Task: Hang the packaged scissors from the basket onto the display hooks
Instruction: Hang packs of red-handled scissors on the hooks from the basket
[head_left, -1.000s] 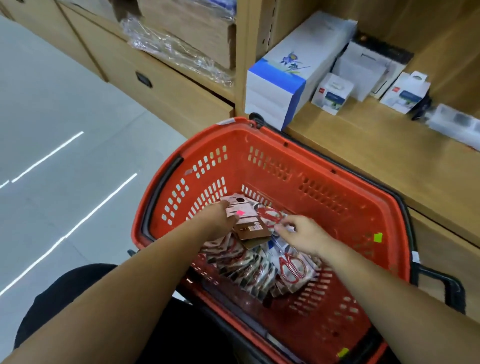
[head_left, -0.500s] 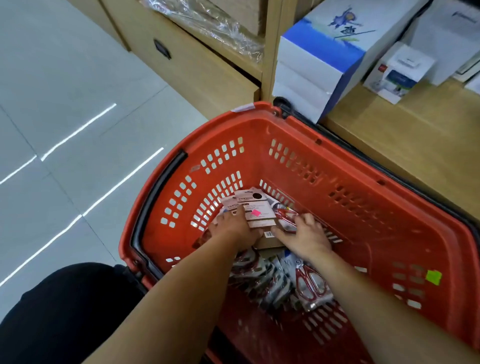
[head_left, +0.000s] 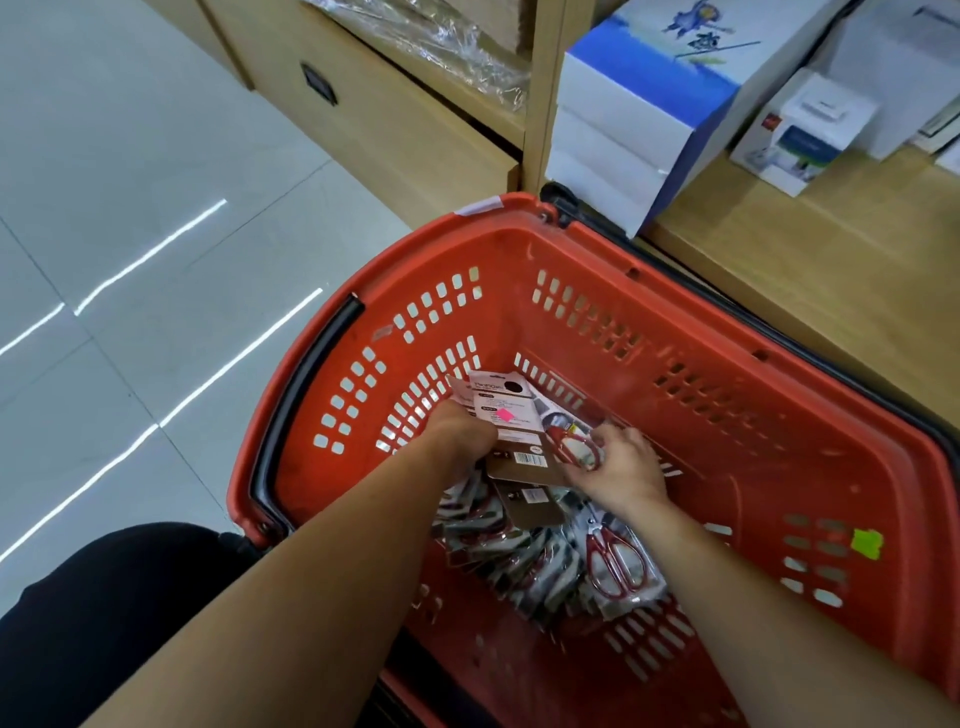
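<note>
1. The left hand (head_left: 460, 434) is low in the far-left part of the red basket (head_left: 675, 249). It is curled round the near end of a small fan of held packs (head_left: 506, 415). These cards jut away from the knuckles toward the far wall, backs up, with a pink sticker on the top one. The fingertips are hidden under the cards, so the grasp is judged from the hand's curl.

2. The red-handled pack (head_left: 574, 449) lies just right of that fan, touching its right edge. The handle loops face up and the rest appears tucked beneath the fan, so I cannot tell its full long axis.

3. The right hand (head_left: 621, 470) has its fingers bent down over that pack, pinching it at the handle end. It is the nearer hand to it. Adding the pack to the stack looks like a short slide leftward onto the fan.

4. The loose pile (head_left: 519, 551) of packaged scissors lies nearer, below both forearms, the packs overlapping in a row. One face-up pack (head_left: 618, 564) sits just near of the right wrist, long axis running near to far, handles at the near end.

5. The display hooks are not in view; a wooden shelf (head_left: 831, 270) with boxes stands far right.
</note>
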